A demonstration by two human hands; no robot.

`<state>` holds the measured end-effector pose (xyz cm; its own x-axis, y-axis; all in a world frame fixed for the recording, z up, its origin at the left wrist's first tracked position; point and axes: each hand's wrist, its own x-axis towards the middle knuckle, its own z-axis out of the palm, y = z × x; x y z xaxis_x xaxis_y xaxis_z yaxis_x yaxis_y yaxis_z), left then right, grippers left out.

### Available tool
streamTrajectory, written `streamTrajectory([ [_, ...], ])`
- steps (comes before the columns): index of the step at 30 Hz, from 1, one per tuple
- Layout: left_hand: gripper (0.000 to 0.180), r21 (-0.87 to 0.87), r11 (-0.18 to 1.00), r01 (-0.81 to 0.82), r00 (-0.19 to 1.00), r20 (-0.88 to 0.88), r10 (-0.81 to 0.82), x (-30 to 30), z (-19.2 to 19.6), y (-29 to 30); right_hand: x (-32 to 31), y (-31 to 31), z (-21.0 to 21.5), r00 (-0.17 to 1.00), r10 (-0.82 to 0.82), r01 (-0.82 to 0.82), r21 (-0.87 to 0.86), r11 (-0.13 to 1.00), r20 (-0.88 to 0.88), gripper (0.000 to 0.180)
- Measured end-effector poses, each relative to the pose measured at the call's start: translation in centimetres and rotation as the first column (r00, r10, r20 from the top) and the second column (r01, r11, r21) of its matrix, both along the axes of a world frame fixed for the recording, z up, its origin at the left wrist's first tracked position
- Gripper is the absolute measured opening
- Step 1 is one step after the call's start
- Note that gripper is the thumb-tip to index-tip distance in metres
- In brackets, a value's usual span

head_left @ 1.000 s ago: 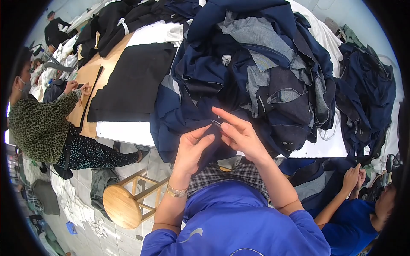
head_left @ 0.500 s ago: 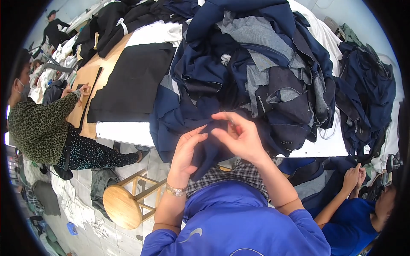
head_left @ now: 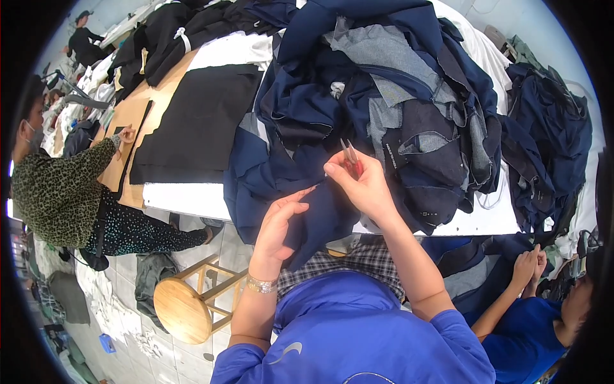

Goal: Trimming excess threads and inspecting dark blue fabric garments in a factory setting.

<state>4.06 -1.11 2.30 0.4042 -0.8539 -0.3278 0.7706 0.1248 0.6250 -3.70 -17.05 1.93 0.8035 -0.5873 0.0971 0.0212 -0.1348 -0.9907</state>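
Observation:
A heap of navy cloth (head_left: 307, 102), its grey undersides showing in places, covers the table in front of me. My left hand (head_left: 279, 221), wearing a bracelet or watch, is closed with its fingers on a piece of navy fabric (head_left: 332, 214) that hangs over the table's near edge. Just to the right and slightly farther off, my right hand (head_left: 364, 189) grips small thread snips (head_left: 352, 165) with red on the handles. Their two pointed metal tips stick up, a little apart, above the cloth. How the fabric lies between my left fingers is partly hidden.
Black fabric panels (head_left: 198, 125) lie flat to the left, with brown card (head_left: 128, 115) beyond. A person in a patterned top (head_left: 57, 192) stands there. A wooden stool (head_left: 182, 310) is at my left. Another person in blue (head_left: 524, 345) works at lower right beside more navy cloth (head_left: 543, 141).
My right hand has turned and shifted slightly up, bringing the snips' tips and red handles into view. My left hand stays nearly in place.

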Motion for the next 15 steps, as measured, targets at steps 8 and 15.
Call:
streamTrajectory([
  [8,0.028,0.054,0.999,-0.008,0.973,0.232,-0.005,-0.5,-1.3,-0.7,0.4,1.0,1.6,0.993,0.087,-0.1,-0.167,0.981,-0.085,0.018],
  [15,0.025,-0.001,1.0,-0.029,0.999,-0.04,0.029,0.0,-0.7,-0.3,-2.1,0.7,4.5,0.97,0.243,-0.22,0.329,0.918,-0.029,0.038],
])
